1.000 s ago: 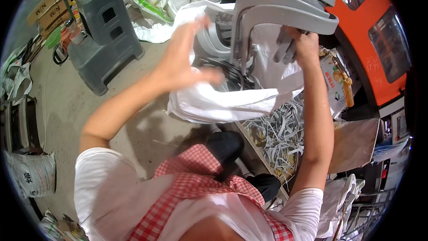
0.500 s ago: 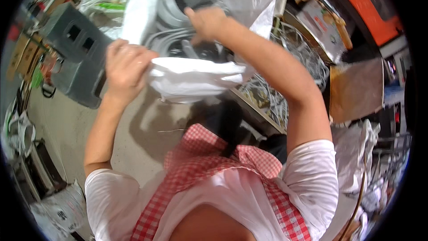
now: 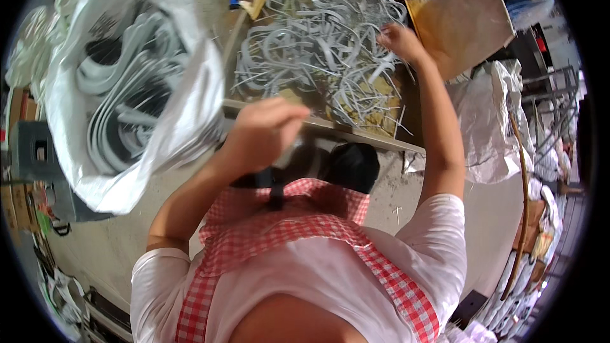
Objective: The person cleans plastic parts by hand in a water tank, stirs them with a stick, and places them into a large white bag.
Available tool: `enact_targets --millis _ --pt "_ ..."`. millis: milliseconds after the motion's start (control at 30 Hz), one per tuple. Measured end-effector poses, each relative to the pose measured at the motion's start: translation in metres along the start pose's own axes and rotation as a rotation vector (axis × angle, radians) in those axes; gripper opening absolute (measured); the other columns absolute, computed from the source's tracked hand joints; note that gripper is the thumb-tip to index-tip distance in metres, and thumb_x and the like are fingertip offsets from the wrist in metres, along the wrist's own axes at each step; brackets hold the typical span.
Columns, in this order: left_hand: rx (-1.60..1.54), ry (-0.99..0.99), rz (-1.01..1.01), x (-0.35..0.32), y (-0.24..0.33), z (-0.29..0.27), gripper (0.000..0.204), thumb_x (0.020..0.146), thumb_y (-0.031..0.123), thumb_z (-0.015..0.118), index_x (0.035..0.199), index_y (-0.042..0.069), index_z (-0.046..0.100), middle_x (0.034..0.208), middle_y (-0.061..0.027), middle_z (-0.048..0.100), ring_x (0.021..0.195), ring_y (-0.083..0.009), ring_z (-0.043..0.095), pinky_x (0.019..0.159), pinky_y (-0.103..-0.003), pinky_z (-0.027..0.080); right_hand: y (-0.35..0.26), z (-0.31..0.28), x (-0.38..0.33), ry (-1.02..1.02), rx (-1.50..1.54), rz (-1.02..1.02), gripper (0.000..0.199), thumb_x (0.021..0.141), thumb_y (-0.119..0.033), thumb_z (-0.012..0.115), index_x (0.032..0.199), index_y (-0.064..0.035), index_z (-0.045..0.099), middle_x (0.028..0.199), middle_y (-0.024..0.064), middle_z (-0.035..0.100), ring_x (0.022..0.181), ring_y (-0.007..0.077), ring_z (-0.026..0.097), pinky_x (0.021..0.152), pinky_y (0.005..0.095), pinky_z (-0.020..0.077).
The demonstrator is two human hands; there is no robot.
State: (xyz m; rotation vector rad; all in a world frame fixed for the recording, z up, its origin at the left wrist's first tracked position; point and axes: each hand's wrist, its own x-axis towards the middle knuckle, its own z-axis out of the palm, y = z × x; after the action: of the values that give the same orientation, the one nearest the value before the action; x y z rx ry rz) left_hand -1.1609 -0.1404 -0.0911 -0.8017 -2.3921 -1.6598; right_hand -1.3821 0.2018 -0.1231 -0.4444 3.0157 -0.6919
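top: white short-sleeved shirt | over it: red-and-white checked apron straps | forearms bare

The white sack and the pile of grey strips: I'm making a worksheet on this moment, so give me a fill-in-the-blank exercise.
1. The white sack hangs on the person's ____ side.
2. The right hand reaches into the pile of ____ strips.
3. The left hand is closed in a ____.
4. The apron is checked red and ____.

Missing: left; grey; fist; white
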Motion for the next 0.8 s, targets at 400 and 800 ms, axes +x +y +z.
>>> enact_targets --millis 400,800 --pt "-0.159 -0.262 -0.846 0.101 -0.212 0.177 0.029 0.076 0.014 0.062 0.1 -0.002 0.059 0.083 -0.0094 0.063 0.075 -0.0149 0.059 0.069 -0.027 0.046 0.099 0.188 -0.116 -0.438 0.194 0.228 0.068 0.064 -0.034 0.077 0.114 0.0017 0.05 0.105 0.0203 0.058 0.096 0.03 0.058 0.084 0.0347 0.0453" --pt "0.067 -0.399 -0.466 0.124 -0.263 0.192 0.022 0.077 0.024 0.057 0.073 0.002 0.06 0.068 -0.0111 0.06 0.062 -0.0259 0.057 0.057 -0.036 0.043 0.17 0.27 -0.041 -0.844 0.494 0.571 0.086 0.06 -0.056 0.072 0.122 -0.0012 0.05 0.13 0.0173 0.045 0.119 0.0263 0.044 0.098 0.0349 0.0353"
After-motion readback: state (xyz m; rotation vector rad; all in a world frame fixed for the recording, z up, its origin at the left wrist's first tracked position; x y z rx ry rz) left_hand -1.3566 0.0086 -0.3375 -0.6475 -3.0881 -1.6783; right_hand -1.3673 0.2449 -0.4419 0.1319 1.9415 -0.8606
